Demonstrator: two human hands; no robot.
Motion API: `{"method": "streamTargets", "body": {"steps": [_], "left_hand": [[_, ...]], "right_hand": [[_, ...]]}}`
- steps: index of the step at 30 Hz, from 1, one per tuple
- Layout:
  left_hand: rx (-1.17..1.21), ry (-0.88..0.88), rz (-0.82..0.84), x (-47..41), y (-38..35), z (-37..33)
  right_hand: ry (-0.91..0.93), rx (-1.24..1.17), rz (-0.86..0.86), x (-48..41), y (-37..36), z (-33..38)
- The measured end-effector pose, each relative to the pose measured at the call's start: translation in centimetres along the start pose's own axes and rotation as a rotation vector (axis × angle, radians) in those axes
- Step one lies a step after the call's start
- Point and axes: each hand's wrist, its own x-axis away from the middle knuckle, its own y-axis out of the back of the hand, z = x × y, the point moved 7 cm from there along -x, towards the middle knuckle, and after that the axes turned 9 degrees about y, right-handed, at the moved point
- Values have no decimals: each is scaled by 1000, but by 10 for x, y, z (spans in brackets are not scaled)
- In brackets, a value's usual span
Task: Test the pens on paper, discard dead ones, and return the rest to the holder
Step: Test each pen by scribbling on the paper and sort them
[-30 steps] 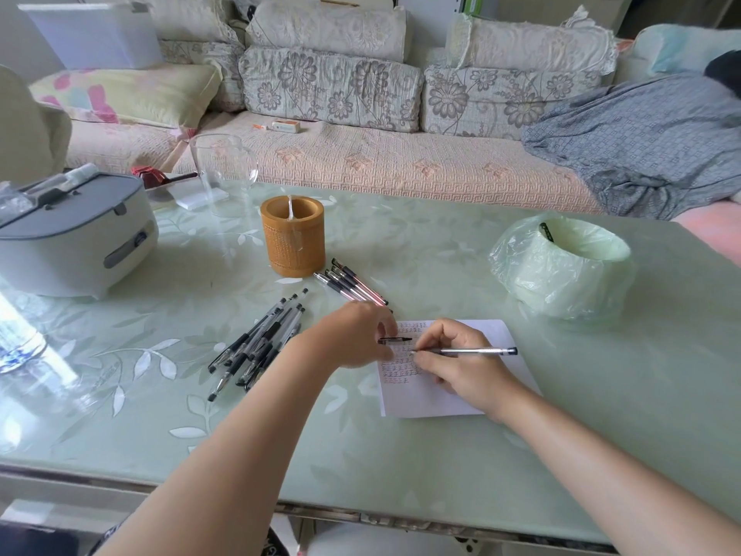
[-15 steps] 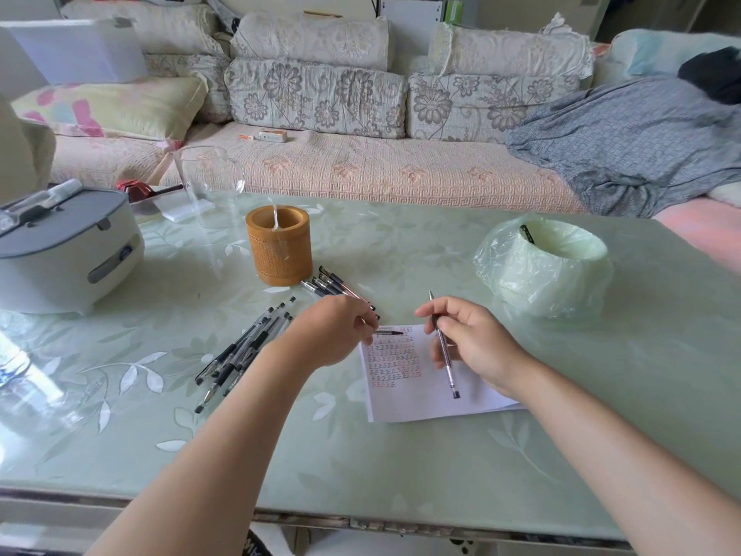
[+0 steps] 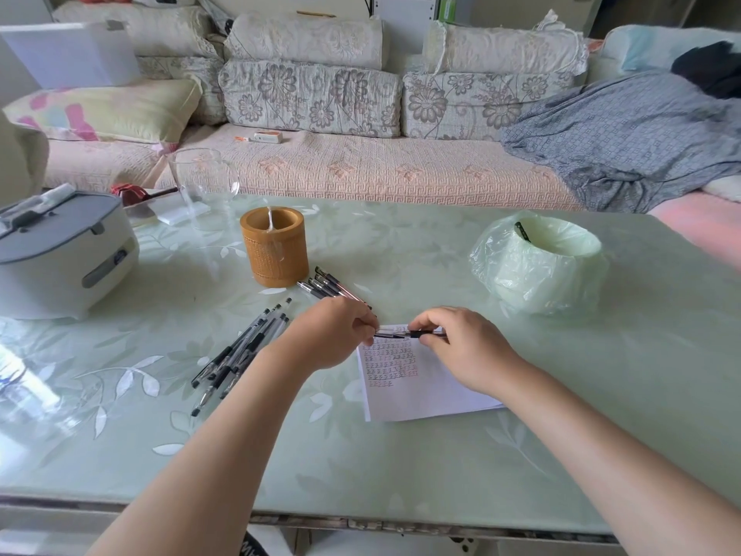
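left hand [image 3: 337, 335] and right hand [image 3: 461, 347] now meet above the paper [image 3: 421, 399]; the pen [image 3: 419, 334] has swung level, both hands pinching it.

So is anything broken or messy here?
Nothing looks broken or spilled. Loose pens lie in a big heap and a small heap by the pen holder, but that fits the testing. One pen sticks up in the bag-lined bin.

Both bare forearms reach in from the near edge of the bench [image 3: 401, 475] and converge near its middle. The left hand [image 3: 333, 335] lies knuckles-up, its fingers [image 3: 367, 325] curled and pinching one end of a pen [image 3: 405, 334]. The right hand [image 3: 461, 347] pinches the other end, the two hands almost touching.
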Motion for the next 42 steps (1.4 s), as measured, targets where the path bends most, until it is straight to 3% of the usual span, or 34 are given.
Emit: {"method": "streamTargets", "body": {"steps": [6,11,18,27,34,42], "left_hand": [[67,-8,74,4,-11,-9],[262,-6,160,12,-12,-22],[308,38,377,30,-28,-31],[304,38,383,32,-27,-30],[180,32,45,0,-4,-1],[262,78,-318,3,34,41]], "right_hand": [[71,-7,42,1,-5,10],[212,251,80,6,-4,19],[271,488,119,9,-12,30],[239,370,81,12,-20,31],[115,-23,123,-3,-24,22],[85,-35,-57,-34,-19,14]]}}
